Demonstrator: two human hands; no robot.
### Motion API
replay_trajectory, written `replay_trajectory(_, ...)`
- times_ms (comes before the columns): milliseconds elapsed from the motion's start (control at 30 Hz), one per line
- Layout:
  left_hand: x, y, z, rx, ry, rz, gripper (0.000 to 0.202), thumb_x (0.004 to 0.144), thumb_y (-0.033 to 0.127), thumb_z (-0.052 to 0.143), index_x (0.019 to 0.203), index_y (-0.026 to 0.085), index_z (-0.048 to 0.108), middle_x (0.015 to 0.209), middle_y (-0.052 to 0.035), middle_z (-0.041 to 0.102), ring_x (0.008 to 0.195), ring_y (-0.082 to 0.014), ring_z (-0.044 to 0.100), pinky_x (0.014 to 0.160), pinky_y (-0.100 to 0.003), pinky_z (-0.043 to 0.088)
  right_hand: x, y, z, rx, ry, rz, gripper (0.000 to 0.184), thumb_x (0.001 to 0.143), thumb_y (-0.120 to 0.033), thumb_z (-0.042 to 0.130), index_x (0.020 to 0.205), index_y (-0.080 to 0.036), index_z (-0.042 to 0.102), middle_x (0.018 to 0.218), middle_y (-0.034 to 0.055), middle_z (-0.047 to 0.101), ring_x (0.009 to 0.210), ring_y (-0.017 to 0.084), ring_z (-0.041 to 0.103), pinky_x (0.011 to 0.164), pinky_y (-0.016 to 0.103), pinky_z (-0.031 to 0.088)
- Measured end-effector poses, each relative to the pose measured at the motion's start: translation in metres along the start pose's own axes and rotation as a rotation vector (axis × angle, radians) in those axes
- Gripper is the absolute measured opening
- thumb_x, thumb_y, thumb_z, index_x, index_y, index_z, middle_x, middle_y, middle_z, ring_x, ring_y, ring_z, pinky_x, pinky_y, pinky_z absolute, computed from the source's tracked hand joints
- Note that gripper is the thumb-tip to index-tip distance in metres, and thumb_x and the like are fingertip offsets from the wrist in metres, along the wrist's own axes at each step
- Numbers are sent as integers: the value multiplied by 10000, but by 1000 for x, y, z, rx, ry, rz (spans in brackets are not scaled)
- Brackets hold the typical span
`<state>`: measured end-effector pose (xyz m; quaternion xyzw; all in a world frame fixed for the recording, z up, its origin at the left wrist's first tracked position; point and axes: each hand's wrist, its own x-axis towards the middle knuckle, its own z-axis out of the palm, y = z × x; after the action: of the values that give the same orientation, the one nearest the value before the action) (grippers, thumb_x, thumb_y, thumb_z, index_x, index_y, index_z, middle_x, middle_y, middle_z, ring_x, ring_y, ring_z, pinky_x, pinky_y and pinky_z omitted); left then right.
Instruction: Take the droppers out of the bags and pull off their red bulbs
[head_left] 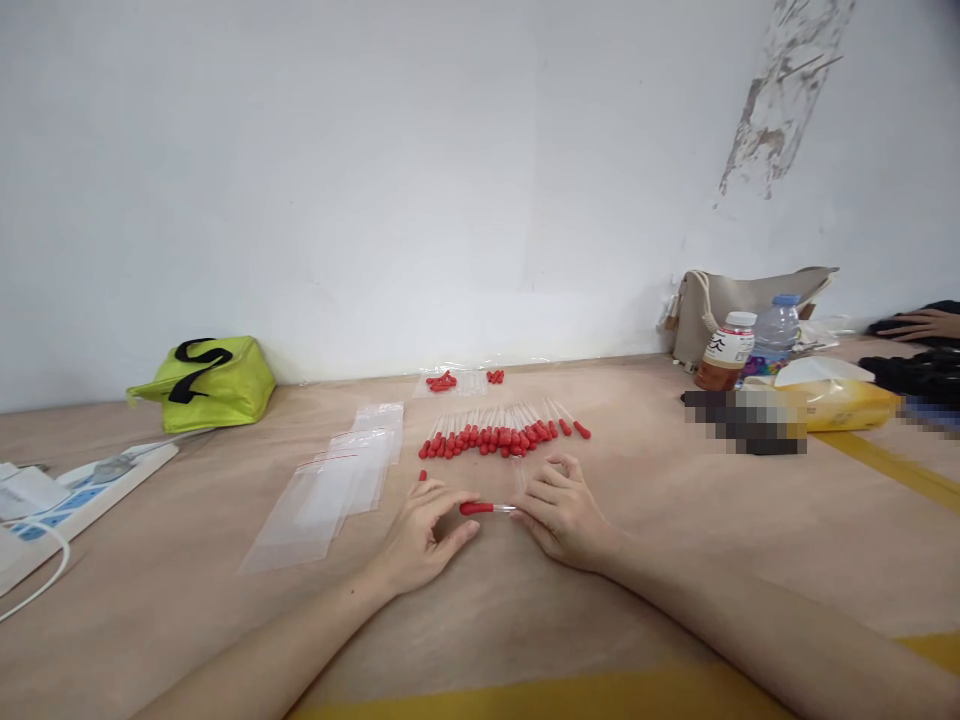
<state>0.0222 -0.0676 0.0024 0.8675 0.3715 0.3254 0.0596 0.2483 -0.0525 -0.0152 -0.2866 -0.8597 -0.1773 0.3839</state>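
Note:
A glass dropper with a red rubber bulb (480,508) lies between my two hands near the table's middle. My left hand (424,535) pinches its red bulb end with curled fingers. My right hand (562,510) grips its clear glass end, fingers bent. Just beyond my hands lies a row of several similar droppers (502,432), red bulbs toward me. One loose red bulb (423,476) rests by my left fingers. A fanned row of clear zip bags (337,480) lies to the left.
Filled bags with red bulbs (457,381) lie by the wall. A lime-green bag (210,382) sits at far left, a power strip (82,490) nearer. At right stand bottles (726,350), a beige pouch (750,295), a yellow packet (847,400) and another person's hand (926,324).

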Motion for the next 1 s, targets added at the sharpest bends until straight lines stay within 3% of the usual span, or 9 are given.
replay_trajectory(233,-1,5,8,153,10,54,166,842,279,481,833,216,634,715,5,654,676,-132,510,733,-321,326,-1,-4,-1,63,-24,-70,141,822,-221,476,774,-195,606,585,-24,555,666,108,404,848,364,230)
replay_trajectory(700,-10,4,4,173,-1,100,168,842,195,450,777,213,604,671,13,620,664,-139,483,715,-327,324,-5,-1,-3,84,-20,-93,145,810,-226,485,709,-186,580,543,-38,532,657,103,396,817,353,225)
replay_trajectory(833,-16,-4,-6,140,90,-2,178,846,226,440,779,206,603,682,3,617,661,-135,525,655,-281,386,-11,8,-8,95,-21,18,213,833,-236,448,700,-194,610,535,-24,529,643,109,407,797,341,234)
replay_trajectory(1000,-13,-20,-25,93,245,-214,230,851,287,418,962,211,605,922,-37,611,819,-149,568,689,-256,451,-10,18,-13,66,36,221,192,839,-271,464,861,-235,651,570,-14,573,621,110,443,745,310,239)
